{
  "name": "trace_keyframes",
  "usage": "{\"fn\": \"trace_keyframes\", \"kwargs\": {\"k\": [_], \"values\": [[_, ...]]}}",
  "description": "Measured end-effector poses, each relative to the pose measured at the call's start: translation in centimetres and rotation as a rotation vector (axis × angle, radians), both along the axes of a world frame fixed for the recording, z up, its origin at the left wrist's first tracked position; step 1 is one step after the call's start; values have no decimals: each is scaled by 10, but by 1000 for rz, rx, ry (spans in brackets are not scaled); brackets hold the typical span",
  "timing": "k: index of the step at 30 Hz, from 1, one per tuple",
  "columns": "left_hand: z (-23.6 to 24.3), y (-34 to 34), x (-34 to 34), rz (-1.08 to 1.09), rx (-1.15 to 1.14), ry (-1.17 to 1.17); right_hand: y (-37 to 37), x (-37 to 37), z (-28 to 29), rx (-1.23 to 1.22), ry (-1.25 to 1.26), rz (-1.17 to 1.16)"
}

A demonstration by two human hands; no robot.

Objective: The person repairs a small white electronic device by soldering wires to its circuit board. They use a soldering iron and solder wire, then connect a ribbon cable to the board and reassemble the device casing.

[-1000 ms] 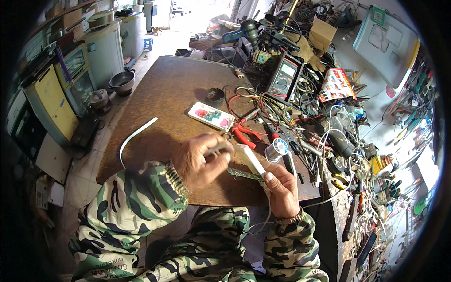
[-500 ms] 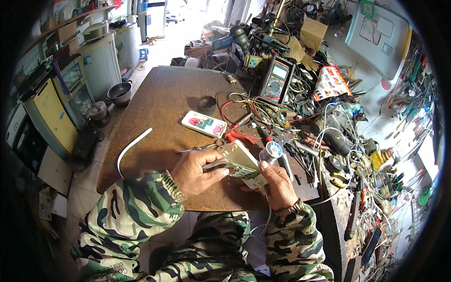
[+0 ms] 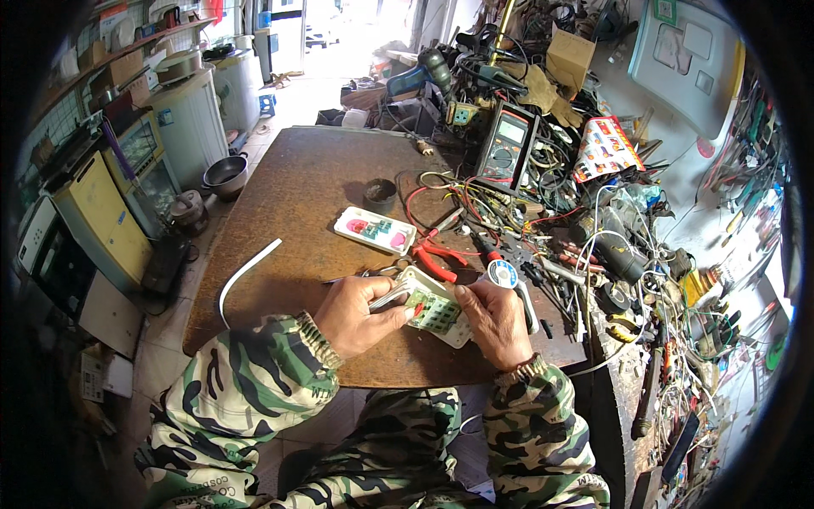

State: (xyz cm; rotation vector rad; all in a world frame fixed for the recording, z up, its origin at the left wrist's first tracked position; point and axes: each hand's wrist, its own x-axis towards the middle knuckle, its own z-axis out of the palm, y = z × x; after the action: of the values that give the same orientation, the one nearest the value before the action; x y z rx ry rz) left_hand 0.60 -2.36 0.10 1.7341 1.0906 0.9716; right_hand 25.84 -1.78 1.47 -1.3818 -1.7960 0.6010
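A pale plastic housing [image 3: 454, 331] with a green circuit board [image 3: 433, 311] is held between my hands above the table. My left hand [image 3: 356, 314] pinches its left end along with some thin grey-white piece, thumb beside the board. My right hand [image 3: 492, 322] grips the right end, thumb on top and fingertips largely hidden. Just beyond lie red-handled pliers [image 3: 432, 263], partly hidden scissors [image 3: 373, 272] and a solder spool [image 3: 502, 274]. A second white casing [image 3: 374, 230] with pink and green pieces rests farther back, near a small dark tin [image 3: 379, 196].
The brown wooden table [image 3: 246, 204] carries a curved white strip [image 3: 247, 266], a multimeter [image 3: 506, 144] and tangled leads [image 3: 543, 204]. Tools and wire clutter [image 3: 627, 271] crowd the right side. Along the left stand appliances [image 3: 102, 229] and a pot [image 3: 225, 174] on the floor.
The housing has turned and tilted so the board's face shows more. My left hand has closed in on its left end, and my right thumb has shifted up and left along it.
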Motion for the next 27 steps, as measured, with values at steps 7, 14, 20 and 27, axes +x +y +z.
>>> {"fn": "trace_keyframes", "kwargs": {"k": [7,14,20,27], "values": [[2,0,-2,-3,6,37,-38,-17,8,433,-151,127],[-1,0,-2,-85,-59,-82,-26,-27,-26,441,-207,83],[18,-7,-2,-100,-144,-173,-28,-25,-33,401,-112,16],[4,-1,-5,-80,-82,-167,-24,-25,-21,441,-226,-71]]}}
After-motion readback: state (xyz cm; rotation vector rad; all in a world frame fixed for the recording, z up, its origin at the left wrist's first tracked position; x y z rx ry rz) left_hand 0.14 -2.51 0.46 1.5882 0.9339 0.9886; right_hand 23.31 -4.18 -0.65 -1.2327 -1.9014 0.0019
